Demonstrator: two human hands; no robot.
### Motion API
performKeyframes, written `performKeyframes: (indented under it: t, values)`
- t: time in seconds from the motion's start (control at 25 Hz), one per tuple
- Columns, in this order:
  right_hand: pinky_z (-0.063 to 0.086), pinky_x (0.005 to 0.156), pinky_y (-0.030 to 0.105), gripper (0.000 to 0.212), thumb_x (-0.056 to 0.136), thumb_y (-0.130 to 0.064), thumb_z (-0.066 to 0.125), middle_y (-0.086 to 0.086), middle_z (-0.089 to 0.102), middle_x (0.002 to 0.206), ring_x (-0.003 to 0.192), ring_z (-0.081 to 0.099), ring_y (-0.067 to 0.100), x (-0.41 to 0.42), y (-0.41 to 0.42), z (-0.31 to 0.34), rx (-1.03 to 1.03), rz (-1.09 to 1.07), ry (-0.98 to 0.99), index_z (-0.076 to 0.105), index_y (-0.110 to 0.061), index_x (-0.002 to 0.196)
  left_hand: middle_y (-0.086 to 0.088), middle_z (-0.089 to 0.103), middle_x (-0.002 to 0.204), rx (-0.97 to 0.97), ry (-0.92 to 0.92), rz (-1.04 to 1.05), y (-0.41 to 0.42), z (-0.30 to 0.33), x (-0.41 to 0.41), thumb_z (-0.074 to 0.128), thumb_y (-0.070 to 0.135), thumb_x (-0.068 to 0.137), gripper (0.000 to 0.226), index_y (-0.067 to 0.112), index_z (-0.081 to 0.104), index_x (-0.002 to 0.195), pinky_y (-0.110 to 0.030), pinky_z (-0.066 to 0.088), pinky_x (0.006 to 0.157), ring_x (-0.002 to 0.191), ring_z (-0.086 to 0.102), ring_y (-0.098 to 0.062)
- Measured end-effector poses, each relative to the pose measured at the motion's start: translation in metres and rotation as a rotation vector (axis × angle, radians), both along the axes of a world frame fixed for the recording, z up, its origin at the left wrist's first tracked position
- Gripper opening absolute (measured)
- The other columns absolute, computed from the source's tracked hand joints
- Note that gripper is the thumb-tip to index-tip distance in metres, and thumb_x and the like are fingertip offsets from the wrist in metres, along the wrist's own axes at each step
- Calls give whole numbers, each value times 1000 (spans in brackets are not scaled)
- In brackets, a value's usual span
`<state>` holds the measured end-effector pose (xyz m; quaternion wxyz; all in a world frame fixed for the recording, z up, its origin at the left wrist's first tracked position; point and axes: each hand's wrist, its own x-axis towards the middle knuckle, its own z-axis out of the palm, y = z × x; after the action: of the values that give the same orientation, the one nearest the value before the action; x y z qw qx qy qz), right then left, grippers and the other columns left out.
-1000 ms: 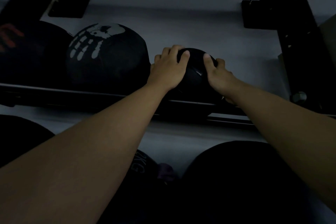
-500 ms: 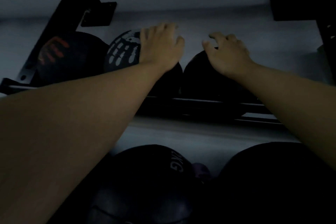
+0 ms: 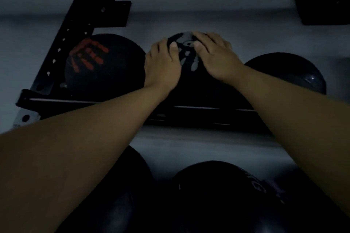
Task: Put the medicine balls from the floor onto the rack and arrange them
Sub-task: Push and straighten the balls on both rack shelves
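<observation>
1. Both hands have shifted off the small glossy ball point(image 3: 295, 73) at the right and onto the middle ball, the grey-handprint medicine ball point(image 3: 189, 56), since the earlier frames.
2. On the crown of that ball, the left hand point(image 3: 162, 64) lies flat on the left and the right hand point(image 3: 214, 55) on the right; each grip is open-palmed with fingers spread over the surface, pressing it rather than clenched around it.
3. Palms on top like this suit turning or nudging a heavy ball in place, probably to square its print forward or settle it between its neighbours.
4. That ball sits on the upper rack rail point(image 3: 208, 108), close against the red-handprint medicine ball point(image 3: 102, 64) to the left, with the small glossy ball just beside it on the right.
5. A perforated black rack upright point(image 3: 75, 30) slants past the red-print ball, and a bracket point(image 3: 322, 9) hangs at upper right.
6. Below, more dark medicine balls point(image 3: 217, 195) sit on what may be a lower tier or the floor; the dim light hides which.
7. Both forearms cross over those lower balls, and the neighbours leave little room to roll the held ball sideways.
</observation>
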<state>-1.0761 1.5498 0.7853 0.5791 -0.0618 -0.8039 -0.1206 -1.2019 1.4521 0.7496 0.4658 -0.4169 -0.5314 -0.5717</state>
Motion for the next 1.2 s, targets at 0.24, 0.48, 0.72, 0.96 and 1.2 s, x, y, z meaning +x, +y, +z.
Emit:
performKeyframes:
  t: [0.24,0.48,0.72,0.96,1.2]
  values:
    - [13,129,54,53,111,-50,23,7,21,175,161,15,32,-5,-13,-7,-52,1,86,28,-40,163,-13,29,173,-145,46,61,-17,-2,-5,18,51,113,64,19,27,167,-52,23,127,155,29,-36]
    - [28,119,48,48,104,-40,40,16,48,154,145,39,38,-27,-67,-5,-3,-55,168,52,-23,148,-10,53,157,-211,167,355,-81,9,-35,34,42,112,49,20,53,152,-49,30,122,144,47,-34]
    - [32,115,43,51,106,-42,40,16,43,158,144,40,37,-91,-142,-6,12,-7,19,47,-23,153,-13,52,154,-118,87,437,-166,15,-108,41,39,109,45,17,64,141,-48,35,114,140,47,-39]
    - [28,125,50,64,105,-58,38,15,23,171,153,28,43,-162,-172,-7,-108,-11,-51,30,-33,164,-13,36,168,-294,6,217,-205,9,-178,37,50,110,56,27,42,161,-49,37,122,149,42,-39]
    - [23,124,29,67,108,-57,34,10,7,174,156,29,34,-184,-163,-18,-211,113,-17,13,-35,168,-7,22,176,-209,56,158,-176,-7,-192,22,49,113,59,32,20,169,-58,32,119,153,28,-44]
